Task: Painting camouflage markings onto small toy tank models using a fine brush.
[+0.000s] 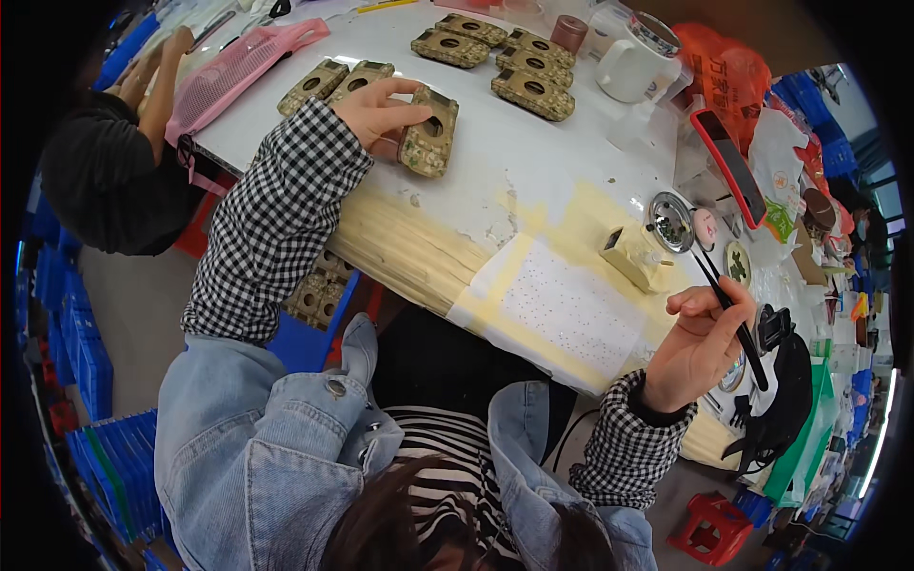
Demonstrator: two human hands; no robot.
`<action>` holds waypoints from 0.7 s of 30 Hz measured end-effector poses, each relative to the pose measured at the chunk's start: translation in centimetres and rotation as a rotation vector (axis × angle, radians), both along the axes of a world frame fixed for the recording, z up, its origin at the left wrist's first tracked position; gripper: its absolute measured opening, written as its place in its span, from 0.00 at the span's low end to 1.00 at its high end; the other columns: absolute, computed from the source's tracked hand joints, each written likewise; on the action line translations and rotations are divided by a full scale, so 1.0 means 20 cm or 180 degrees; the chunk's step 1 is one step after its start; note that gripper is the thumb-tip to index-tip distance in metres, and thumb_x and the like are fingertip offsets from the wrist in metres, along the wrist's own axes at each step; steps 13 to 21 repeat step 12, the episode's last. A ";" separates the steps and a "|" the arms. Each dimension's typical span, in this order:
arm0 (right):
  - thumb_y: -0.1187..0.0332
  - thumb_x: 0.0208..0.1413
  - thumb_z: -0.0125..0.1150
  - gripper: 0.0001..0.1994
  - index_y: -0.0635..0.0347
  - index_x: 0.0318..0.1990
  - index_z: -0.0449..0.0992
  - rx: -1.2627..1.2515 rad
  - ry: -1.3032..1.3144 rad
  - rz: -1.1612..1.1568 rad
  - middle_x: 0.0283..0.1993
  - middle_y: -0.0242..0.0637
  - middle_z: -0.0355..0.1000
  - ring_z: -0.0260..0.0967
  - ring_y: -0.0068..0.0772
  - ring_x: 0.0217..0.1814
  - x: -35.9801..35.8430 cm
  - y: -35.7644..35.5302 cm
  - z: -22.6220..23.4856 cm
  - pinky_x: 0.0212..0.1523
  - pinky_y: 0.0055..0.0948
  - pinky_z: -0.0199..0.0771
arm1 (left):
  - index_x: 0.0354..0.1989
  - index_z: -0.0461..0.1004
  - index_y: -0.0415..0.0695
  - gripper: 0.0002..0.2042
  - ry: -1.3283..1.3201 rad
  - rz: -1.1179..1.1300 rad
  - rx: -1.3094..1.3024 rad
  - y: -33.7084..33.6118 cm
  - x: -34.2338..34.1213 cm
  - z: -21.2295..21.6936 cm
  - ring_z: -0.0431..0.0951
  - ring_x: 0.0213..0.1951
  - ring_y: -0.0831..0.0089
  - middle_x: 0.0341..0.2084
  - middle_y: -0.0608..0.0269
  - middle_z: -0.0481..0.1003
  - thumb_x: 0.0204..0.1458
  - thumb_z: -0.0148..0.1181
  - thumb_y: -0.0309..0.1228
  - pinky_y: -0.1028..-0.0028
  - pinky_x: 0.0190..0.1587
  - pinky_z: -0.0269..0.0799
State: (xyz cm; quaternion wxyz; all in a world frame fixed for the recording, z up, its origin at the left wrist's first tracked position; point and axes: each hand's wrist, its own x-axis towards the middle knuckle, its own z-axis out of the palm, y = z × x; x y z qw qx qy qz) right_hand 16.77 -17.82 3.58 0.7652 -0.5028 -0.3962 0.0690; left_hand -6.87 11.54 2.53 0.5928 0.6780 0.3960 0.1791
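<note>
— Camouflage casing (429, 132), hole in its face: where is it?
— Under the left hand (381, 114), fingers curled over its edge, likely steadying it on the white worktable (533, 162).
— Nearer?
— The right hand (700, 347) pinches black tweezers (728, 309), tips toward a small metal dish (672, 222), handy for picking. Beyond the left hand, more casings (519, 62) lie grouped.

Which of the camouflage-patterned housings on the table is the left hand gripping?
The lone camouflage housing nearest the table's front edge, under the left hand. Two others lie untouched beside it, and four more sit farther back.

free: bare tabletop (533, 162) mid-table | blocked: camouflage cases (495, 59) far edge, white jug (633, 62), small dish (671, 222) right
</note>
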 end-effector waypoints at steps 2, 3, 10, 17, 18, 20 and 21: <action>0.58 0.66 0.35 0.19 0.67 0.42 0.65 -0.0031 -0.0030 -0.0013 0.21 0.36 0.65 0.65 0.28 0.22 0.00 0.01 0.00 0.26 0.25 0.68 | 0.62 0.53 0.40 0.33 0.0066 -0.0158 0.0119 0.06 0.01 -0.02 0.76 0.41 0.69 0.47 0.51 0.71 0.51 0.61 0.40 0.71 0.43 0.76; 0.58 0.66 0.35 0.19 0.67 0.42 0.65 -0.0051 -0.0044 -0.0021 0.21 0.36 0.65 0.65 0.28 0.22 0.00 0.01 0.00 0.26 0.25 0.68 | 0.60 0.57 0.41 0.30 0.0244 -0.0056 0.0476 0.07 0.02 -0.02 0.76 0.38 0.70 0.45 0.53 0.73 0.51 0.60 0.40 0.71 0.40 0.76; 0.58 0.66 0.36 0.19 0.68 0.43 0.66 -0.0095 -0.0072 -0.0116 0.21 0.35 0.65 0.64 0.27 0.24 0.01 -0.01 -0.01 0.29 0.25 0.67 | 0.50 0.69 0.47 0.23 0.1793 -0.0055 0.3220 0.09 -0.01 -0.01 0.78 0.33 0.67 0.31 0.58 0.78 0.47 0.63 0.42 0.69 0.38 0.75; 0.56 0.65 0.37 0.20 0.68 0.43 0.67 -0.0107 -0.0088 0.0007 0.21 0.36 0.66 0.64 0.28 0.25 -0.01 0.00 0.01 0.28 0.25 0.66 | 0.51 0.69 0.48 0.24 0.2221 0.0467 0.2940 0.23 -0.12 -0.14 0.79 0.35 0.67 0.35 0.56 0.77 0.48 0.61 0.45 0.70 0.39 0.76; 0.56 0.65 0.37 0.20 0.68 0.43 0.67 -0.0107 -0.0088 0.0007 0.21 0.36 0.66 0.64 0.28 0.25 -0.01 0.00 0.01 0.28 0.25 0.66 | 0.51 0.69 0.48 0.24 0.2221 0.0467 0.2940 0.23 -0.12 -0.14 0.79 0.35 0.67 0.35 0.56 0.77 0.48 0.61 0.45 0.70 0.39 0.76; 0.56 0.65 0.37 0.20 0.68 0.43 0.67 -0.0107 -0.0088 0.0007 0.21 0.36 0.66 0.64 0.28 0.25 -0.01 0.00 0.01 0.28 0.25 0.66 | 0.51 0.69 0.48 0.24 0.2221 0.0467 0.2940 0.23 -0.12 -0.14 0.79 0.35 0.67 0.35 0.56 0.77 0.48 0.61 0.45 0.70 0.39 0.76; 0.56 0.65 0.37 0.20 0.68 0.43 0.67 -0.0107 -0.0088 0.0007 0.21 0.36 0.66 0.64 0.28 0.25 -0.01 0.00 0.01 0.28 0.25 0.66 | 0.51 0.69 0.48 0.24 0.2221 0.0467 0.2940 0.23 -0.12 -0.14 0.79 0.35 0.67 0.35 0.56 0.77 0.48 0.61 0.45 0.70 0.39 0.76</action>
